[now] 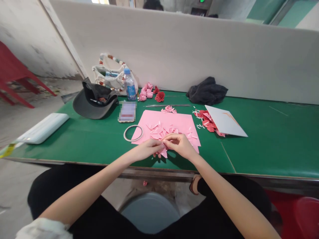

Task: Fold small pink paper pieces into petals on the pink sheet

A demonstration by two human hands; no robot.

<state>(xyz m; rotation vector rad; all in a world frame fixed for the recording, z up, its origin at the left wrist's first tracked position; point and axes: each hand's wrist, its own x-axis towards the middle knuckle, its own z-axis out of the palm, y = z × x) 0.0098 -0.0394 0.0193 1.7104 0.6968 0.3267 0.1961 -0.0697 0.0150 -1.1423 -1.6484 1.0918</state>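
My left hand [153, 147] and my right hand [177, 144] meet over the front edge of a pink paper sheet [144, 121]. Between them is a pink paper piece [163, 153], its pointed end hanging below my fingers. Both hands are closed on it, thumbs and fingertips pinched close together. Just beyond my fingers, several loose pink paper petals [159, 131] are heaped on the sheet. A small pink cluster [169, 109] lies at the sheet's far edge. Left of the sheet rests a roll of tape [133, 133].
Behind are pink paper flowers [146, 92], a red paper rose [159, 96], a water bottle [130, 85] and a beaded bag [109, 71]. A cap [94, 101] and phone [127, 111] lie left. Right are red paper pieces [209, 122], a white card [225, 122] and black cloth [206, 91].
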